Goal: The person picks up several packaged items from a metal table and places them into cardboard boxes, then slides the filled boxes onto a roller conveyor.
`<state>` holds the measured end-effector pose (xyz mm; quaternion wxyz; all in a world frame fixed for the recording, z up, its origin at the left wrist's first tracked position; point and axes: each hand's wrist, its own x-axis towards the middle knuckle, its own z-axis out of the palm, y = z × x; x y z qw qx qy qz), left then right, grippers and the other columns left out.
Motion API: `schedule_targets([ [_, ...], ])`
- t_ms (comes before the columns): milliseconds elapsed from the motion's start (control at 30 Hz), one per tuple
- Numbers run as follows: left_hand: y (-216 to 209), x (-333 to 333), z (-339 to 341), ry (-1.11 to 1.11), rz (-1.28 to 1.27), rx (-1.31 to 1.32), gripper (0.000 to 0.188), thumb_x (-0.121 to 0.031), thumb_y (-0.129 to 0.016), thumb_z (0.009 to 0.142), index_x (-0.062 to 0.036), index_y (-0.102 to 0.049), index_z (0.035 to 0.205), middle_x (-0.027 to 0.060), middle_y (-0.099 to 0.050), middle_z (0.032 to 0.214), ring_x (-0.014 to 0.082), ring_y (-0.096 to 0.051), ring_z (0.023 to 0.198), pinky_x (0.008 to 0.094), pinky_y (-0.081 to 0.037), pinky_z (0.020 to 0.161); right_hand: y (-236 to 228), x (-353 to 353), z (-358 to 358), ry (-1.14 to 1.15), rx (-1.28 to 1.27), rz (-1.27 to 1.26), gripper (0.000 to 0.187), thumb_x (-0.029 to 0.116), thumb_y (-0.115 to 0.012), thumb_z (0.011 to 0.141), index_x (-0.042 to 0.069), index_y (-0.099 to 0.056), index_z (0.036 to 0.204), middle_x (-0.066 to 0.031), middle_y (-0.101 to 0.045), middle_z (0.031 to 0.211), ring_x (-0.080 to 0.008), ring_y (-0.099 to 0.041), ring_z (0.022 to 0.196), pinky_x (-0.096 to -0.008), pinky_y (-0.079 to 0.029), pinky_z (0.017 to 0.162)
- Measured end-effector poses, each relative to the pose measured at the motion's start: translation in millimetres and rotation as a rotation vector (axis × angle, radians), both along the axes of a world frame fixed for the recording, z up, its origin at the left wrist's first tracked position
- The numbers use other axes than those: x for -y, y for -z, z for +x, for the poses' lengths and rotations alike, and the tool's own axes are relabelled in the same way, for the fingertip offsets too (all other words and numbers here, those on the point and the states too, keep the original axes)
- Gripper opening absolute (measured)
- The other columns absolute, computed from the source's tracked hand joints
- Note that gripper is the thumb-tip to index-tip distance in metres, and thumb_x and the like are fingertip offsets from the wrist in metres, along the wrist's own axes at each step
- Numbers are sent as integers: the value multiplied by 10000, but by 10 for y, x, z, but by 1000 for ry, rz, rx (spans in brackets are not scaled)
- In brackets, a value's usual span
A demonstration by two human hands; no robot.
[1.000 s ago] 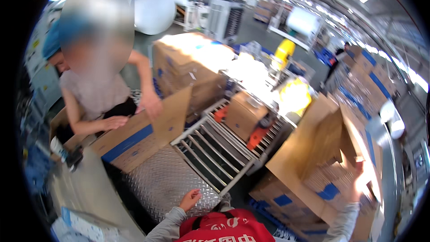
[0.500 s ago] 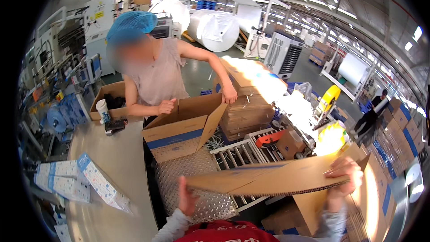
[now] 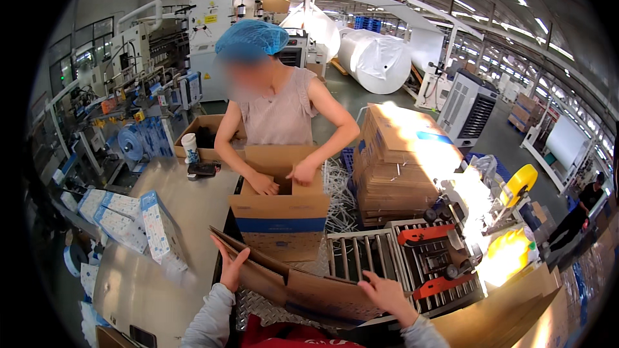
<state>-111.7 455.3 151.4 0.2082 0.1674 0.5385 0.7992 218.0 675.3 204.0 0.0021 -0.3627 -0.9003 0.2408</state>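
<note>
Over the metal plate in front of me, a partly unfolded cardboard box point(image 3: 322, 294) hangs between my two hands, its flaps at the top. My left hand point(image 3: 229, 269) supports its left end, thumb and fingers spread against the board. At its right end my right hand point(image 3: 389, 298) has its fingers over the upper edge. Just beyond stands an open carton point(image 3: 282, 225) with a blue band. A co-worker in a blue hair net has both hands inside that carton's opening.
On the left, a metal table point(image 3: 138, 283) carries wrapped white-and-blue packs point(image 3: 161, 235), a white cup point(image 3: 190, 148) and a phone point(image 3: 142, 336). A roller conveyor point(image 3: 358, 254) with orange guides lies to the right, before stacked flat cartons point(image 3: 394, 187). More cardboard point(image 3: 509, 319) leans near my right.
The flat cardboard in my hands has swung left and opened partway into a box. The co-worker's carton now stands upright, with both their hands in it. My view has turned left.
</note>
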Motion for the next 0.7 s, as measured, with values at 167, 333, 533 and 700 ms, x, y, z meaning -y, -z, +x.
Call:
schedule_targets([
  [167, -398, 291, 364, 262, -196, -197, 1028, 94, -519, 741, -149, 117, 1511, 77, 5, 1580, 196, -150, 1413, 305, -252, 1089, 82, -715, 104, -207, 92, 299, 663, 462, -393, 974, -75, -357, 1361, -212, -635, 645, -406, -633, 618, -484, -512, 582],
  [333, -583, 442, 4, 1175, -421, -202, 1047, 87, -506, 709, -99, 165, 1491, 98, 59, 1583, 146, -40, 1437, 294, -119, 1134, -69, -669, 79, -51, -17, -91, 690, 353, -411, 976, -151, -170, 1380, -223, -622, 622, -394, -625, 560, -503, -502, 536],
  [533, 318, -439, 1067, 806, -1264, -1213, 1042, -568, -651, 732, -303, -19, 1517, 117, 30, 1587, 526, 34, 1396, 757, -83, 1002, 1271, 72, -498, -244, 7, 132, 672, 301, -542, 923, -111, -262, 1374, -244, -646, 751, -376, -649, 616, -480, -524, 536],
  [700, 653, -343, 1202, 870, -1595, -1306, 1209, -881, -473, 609, -164, -134, 1521, 80, -12, 1592, 482, 110, 1404, 779, 27, 989, 199, -129, -478, -411, -421, 643, 813, 356, -766, 710, -47, -394, 1310, -252, -546, 1118, -385, -584, 979, -481, -519, 666],
])
